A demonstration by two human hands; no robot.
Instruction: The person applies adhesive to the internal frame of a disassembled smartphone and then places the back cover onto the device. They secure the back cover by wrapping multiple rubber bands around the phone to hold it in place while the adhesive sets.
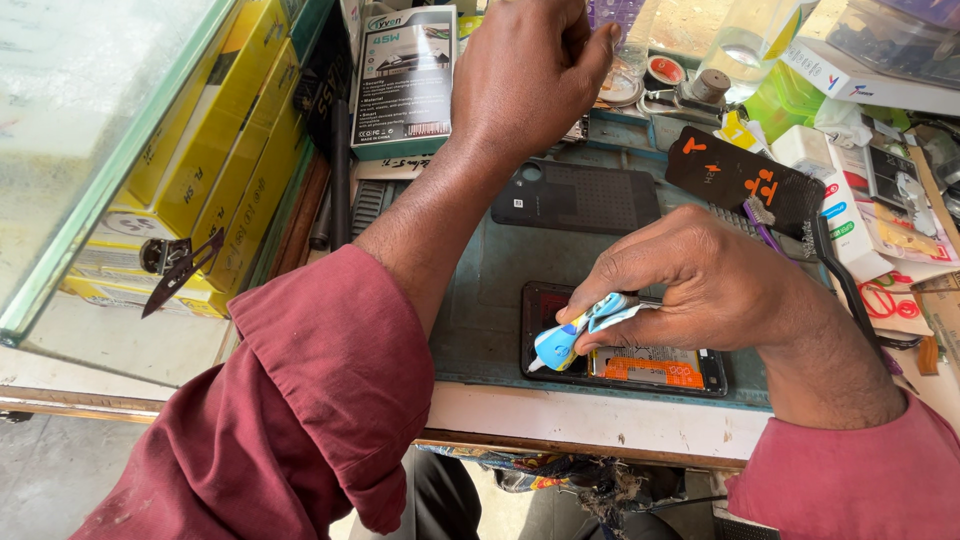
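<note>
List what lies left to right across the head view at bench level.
Yellow boxes → left hand → black back cover → right hand pinching a blue-and-white tube over the opened phone → white boxes.

We see the right hand (700,285) pinching a small blue-and-white tube (575,330), tip down, over an opened phone (640,365) on a teal mat (480,310). The left hand (525,75) reaches up among clutter; a dark back cover (578,197) lies between them.
</note>
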